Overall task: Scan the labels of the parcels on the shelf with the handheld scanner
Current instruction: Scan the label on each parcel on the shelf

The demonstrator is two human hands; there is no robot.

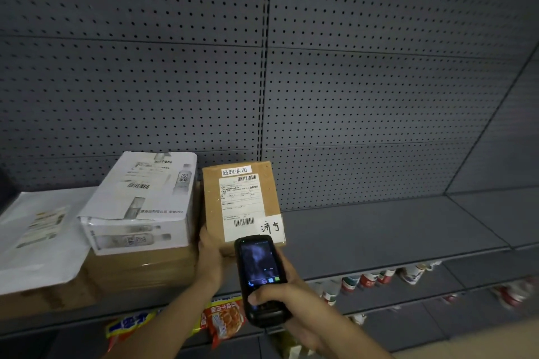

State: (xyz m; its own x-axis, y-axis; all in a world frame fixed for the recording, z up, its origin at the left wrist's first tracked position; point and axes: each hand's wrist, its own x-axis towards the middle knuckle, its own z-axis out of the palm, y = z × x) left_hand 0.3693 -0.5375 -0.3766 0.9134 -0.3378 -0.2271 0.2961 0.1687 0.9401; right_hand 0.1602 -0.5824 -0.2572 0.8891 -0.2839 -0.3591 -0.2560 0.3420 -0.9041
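Lying at the far left of the shelf [364,230] is a white mailer bag [38,242], and just beside it a white printed carton [140,207] is resting on a stack of larger brown cartons [140,271]; both are sitting label-up, so their barcodes are facing the operator. Next along, the left hand [208,253] is gripping the near left corner of the brown parcel [242,201], fingers curled round its edge. This grip appears to be tilting the parcel back so that the shipping label [242,204] is presenting squarely to the reader. The parcel is standing on the shelf, touching the stacked cartons on its left and close to the pegboard back panel [379,96] behind.

The right hand [287,297] is wrapping the lower body of the handheld scanner [259,274], thumb lying across its keypad, and is aiming the scanner's top end at the lower barcode [243,222], just short of the parcel's near edge.

To the right of the parcel the shelf surface is running bare to the corner, giving open room for setting the parcel down. Below the shelf's front lip, snack packets [221,320] and cups [367,280] are occupying the lower tiers.
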